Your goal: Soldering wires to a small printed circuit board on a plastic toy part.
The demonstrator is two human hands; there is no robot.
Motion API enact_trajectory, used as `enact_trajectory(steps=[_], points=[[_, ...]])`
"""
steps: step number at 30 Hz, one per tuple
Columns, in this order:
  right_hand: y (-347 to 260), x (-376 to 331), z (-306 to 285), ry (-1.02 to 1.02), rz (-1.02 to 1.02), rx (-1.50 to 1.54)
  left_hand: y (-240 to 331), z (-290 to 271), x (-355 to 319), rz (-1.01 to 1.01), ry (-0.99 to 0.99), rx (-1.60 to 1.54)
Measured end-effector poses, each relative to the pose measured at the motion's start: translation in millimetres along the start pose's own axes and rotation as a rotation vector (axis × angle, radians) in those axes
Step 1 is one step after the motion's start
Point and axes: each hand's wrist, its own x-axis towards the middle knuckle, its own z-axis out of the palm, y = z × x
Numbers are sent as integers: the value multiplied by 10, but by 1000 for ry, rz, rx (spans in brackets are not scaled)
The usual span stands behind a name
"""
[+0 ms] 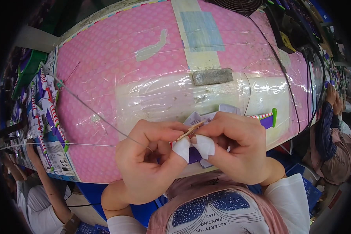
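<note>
Close together over the near edge of the table, my left hand [146,156] and my right hand [238,150] both pinch a small flat tan strip [191,130]. Both thumbs carry white wrapping at the tip. Partly hidden behind and under my hands lies a purple and white plastic piece [266,121], with a red-and-white striped edge and a green end showing at right. Pale moulded parts [226,109] of it stick up just beyond my fingers. A thin grey wire [93,111] slants across the view to my left hand.
Pink patterned sheeting under clear film covers the table [101,78]. A grey block [212,77] lies beyond my hands. Dark cables [286,70] run down the right side, below a fan [241,4]. Striped plastic pieces [52,113] sit at left. Other people work at both sides.
</note>
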Motion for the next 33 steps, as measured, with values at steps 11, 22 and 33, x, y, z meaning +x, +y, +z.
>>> enact_trajectory(steps=[11, 22, 33], points=[[65, -45, 28, 77, 38, 53, -5, 13, -17, -25, 13, 7], [79, -45, 5, 45, 35, 65, 136, 7, -26, -107, -78, 159], [62, -6, -83, -1, -78, -59, 125, 62, -31, 114, -75, 443]])
